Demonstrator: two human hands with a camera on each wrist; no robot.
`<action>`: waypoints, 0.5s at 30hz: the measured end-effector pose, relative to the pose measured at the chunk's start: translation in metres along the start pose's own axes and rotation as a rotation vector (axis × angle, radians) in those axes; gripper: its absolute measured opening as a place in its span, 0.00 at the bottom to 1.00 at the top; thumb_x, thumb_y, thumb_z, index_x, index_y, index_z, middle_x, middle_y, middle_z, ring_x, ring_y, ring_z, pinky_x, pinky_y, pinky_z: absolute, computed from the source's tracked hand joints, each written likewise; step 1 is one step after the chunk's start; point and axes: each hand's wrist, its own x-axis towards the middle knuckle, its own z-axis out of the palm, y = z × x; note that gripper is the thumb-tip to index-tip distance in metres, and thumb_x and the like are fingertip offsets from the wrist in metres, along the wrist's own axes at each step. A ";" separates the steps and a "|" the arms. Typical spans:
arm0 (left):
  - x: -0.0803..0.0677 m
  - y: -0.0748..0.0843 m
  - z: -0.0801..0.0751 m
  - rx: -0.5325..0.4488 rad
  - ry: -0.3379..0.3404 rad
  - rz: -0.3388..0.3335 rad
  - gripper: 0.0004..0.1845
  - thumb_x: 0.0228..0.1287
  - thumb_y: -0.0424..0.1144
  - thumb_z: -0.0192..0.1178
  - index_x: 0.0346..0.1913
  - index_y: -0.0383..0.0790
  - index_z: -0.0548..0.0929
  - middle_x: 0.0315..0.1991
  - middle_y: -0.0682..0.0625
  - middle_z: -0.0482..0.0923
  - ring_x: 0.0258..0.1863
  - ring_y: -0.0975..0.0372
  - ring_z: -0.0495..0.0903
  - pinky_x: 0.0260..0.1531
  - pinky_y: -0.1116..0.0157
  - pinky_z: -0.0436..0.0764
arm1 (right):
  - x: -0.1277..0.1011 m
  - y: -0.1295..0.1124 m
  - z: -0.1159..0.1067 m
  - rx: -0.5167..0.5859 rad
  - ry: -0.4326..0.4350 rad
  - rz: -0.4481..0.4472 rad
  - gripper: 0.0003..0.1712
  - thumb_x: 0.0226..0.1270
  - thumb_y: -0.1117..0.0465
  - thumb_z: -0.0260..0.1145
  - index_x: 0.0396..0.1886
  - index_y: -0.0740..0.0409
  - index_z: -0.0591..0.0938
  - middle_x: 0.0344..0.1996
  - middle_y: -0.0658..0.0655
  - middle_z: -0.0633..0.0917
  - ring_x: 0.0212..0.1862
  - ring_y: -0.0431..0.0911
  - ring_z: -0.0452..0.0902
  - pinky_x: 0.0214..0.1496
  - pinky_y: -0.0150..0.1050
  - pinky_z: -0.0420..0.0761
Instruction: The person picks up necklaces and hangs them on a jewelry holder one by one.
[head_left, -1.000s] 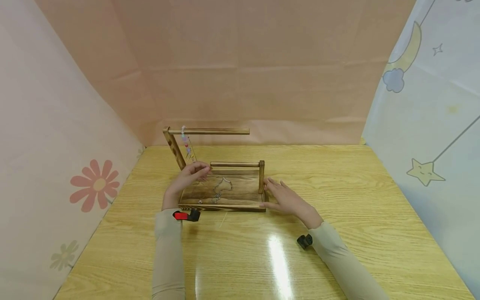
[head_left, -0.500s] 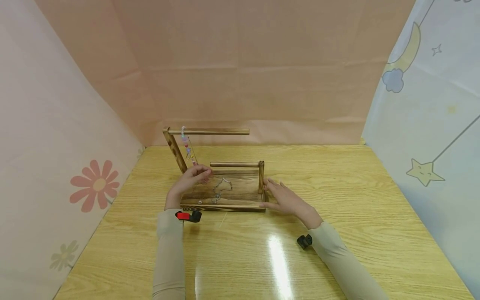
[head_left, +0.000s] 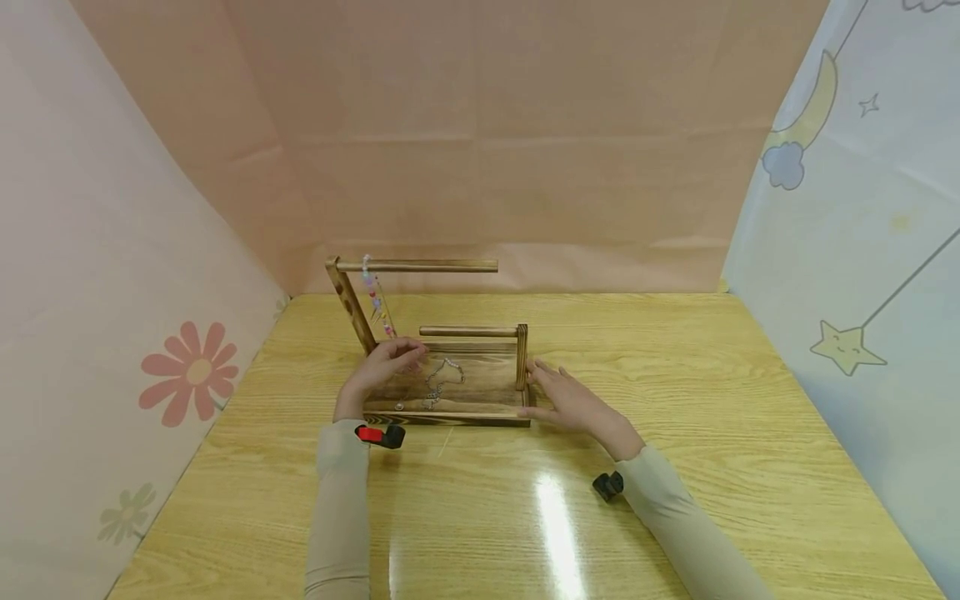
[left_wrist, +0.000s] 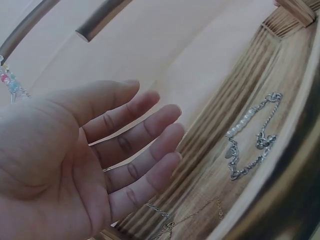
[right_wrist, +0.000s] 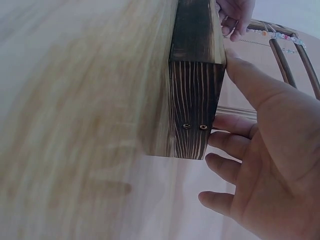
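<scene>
wooden tray (head_left: 450, 419), right grip (head_left: 573, 402) seemingly touching

Tray (head_left: 450, 419) on table (head_left: 675, 375), chain (left_wrist: 265, 142) in it, beads (head_left: 373, 297) on upper bar (head_left: 442, 266), left hand (head_left: 384, 365) above tray, right hand (head_left: 573, 400) beside its right end

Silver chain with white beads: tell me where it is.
In the head view, the silver chain lies in the wooden tray, between the left hand and the right hand, nearer the left one.
</scene>
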 end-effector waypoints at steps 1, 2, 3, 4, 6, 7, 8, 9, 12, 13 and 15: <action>0.000 -0.001 0.001 0.004 0.002 -0.004 0.22 0.71 0.42 0.49 0.57 0.25 0.71 0.52 0.30 0.73 0.47 0.41 0.76 0.49 0.52 0.78 | 0.000 0.000 0.000 0.002 -0.001 0.001 0.46 0.61 0.37 0.58 0.69 0.61 0.60 0.67 0.62 0.65 0.70 0.57 0.53 0.71 0.58 0.47; 0.001 -0.001 0.001 0.012 0.004 -0.006 0.22 0.71 0.42 0.49 0.57 0.25 0.71 0.52 0.30 0.73 0.47 0.42 0.77 0.49 0.53 0.78 | -0.001 0.000 0.000 0.003 -0.002 0.002 0.46 0.61 0.37 0.58 0.69 0.61 0.59 0.66 0.62 0.65 0.70 0.57 0.53 0.71 0.58 0.48; 0.001 -0.001 0.002 0.024 0.008 -0.009 0.22 0.71 0.42 0.49 0.57 0.26 0.71 0.51 0.31 0.73 0.47 0.43 0.77 0.49 0.53 0.78 | -0.001 0.000 0.000 0.004 -0.003 0.003 0.46 0.61 0.37 0.58 0.69 0.61 0.58 0.66 0.62 0.65 0.70 0.57 0.53 0.71 0.58 0.48; 0.001 -0.001 0.002 0.036 0.011 -0.014 0.22 0.71 0.43 0.50 0.57 0.27 0.72 0.51 0.32 0.74 0.47 0.44 0.78 0.49 0.54 0.78 | -0.001 0.000 -0.001 0.005 -0.003 0.004 0.47 0.61 0.37 0.58 0.70 0.61 0.58 0.66 0.62 0.65 0.70 0.57 0.53 0.71 0.58 0.48; 0.002 -0.001 0.004 0.052 0.022 -0.023 0.21 0.71 0.43 0.50 0.56 0.28 0.73 0.51 0.33 0.74 0.47 0.44 0.78 0.48 0.53 0.78 | -0.001 0.000 -0.001 0.006 -0.003 0.006 0.47 0.61 0.37 0.58 0.70 0.61 0.56 0.66 0.62 0.65 0.70 0.56 0.53 0.71 0.58 0.48; 0.002 -0.001 0.004 0.063 0.027 -0.026 0.21 0.71 0.43 0.50 0.56 0.28 0.73 0.50 0.34 0.75 0.47 0.45 0.78 0.48 0.54 0.78 | -0.002 0.000 -0.001 0.007 -0.005 0.007 0.47 0.61 0.37 0.58 0.70 0.61 0.56 0.67 0.62 0.64 0.71 0.56 0.52 0.71 0.58 0.48; 0.002 -0.001 0.004 0.073 0.028 -0.024 0.21 0.71 0.43 0.50 0.55 0.28 0.73 0.50 0.34 0.75 0.47 0.45 0.78 0.48 0.54 0.78 | -0.002 0.000 -0.001 0.005 -0.006 0.009 0.47 0.61 0.37 0.58 0.70 0.61 0.57 0.67 0.62 0.63 0.71 0.56 0.52 0.71 0.57 0.48; 0.003 -0.002 0.005 0.077 0.034 -0.029 0.20 0.70 0.43 0.50 0.55 0.29 0.74 0.49 0.35 0.75 0.47 0.45 0.78 0.48 0.54 0.78 | -0.002 -0.001 -0.001 0.006 -0.007 0.010 0.47 0.61 0.37 0.58 0.70 0.61 0.58 0.68 0.62 0.62 0.71 0.56 0.52 0.71 0.57 0.48; 0.003 -0.002 0.006 0.110 0.040 -0.035 0.21 0.70 0.43 0.50 0.55 0.28 0.74 0.48 0.35 0.76 0.46 0.45 0.78 0.47 0.54 0.79 | -0.003 -0.001 -0.001 0.009 -0.008 0.010 0.44 0.61 0.37 0.58 0.68 0.61 0.61 0.69 0.63 0.60 0.71 0.56 0.51 0.71 0.58 0.48; 0.003 -0.001 0.007 0.117 0.039 -0.036 0.21 0.70 0.43 0.50 0.55 0.28 0.74 0.48 0.34 0.76 0.46 0.45 0.78 0.47 0.54 0.79 | -0.003 -0.002 -0.001 0.010 -0.007 0.007 0.44 0.61 0.37 0.58 0.68 0.60 0.62 0.69 0.63 0.60 0.71 0.56 0.51 0.71 0.58 0.48; 0.003 -0.001 0.008 0.127 0.039 -0.037 0.21 0.70 0.43 0.51 0.54 0.28 0.74 0.48 0.34 0.76 0.46 0.45 0.78 0.47 0.53 0.79 | -0.003 -0.002 -0.001 0.010 0.001 0.001 0.44 0.62 0.37 0.58 0.68 0.61 0.61 0.69 0.63 0.60 0.71 0.57 0.51 0.71 0.58 0.48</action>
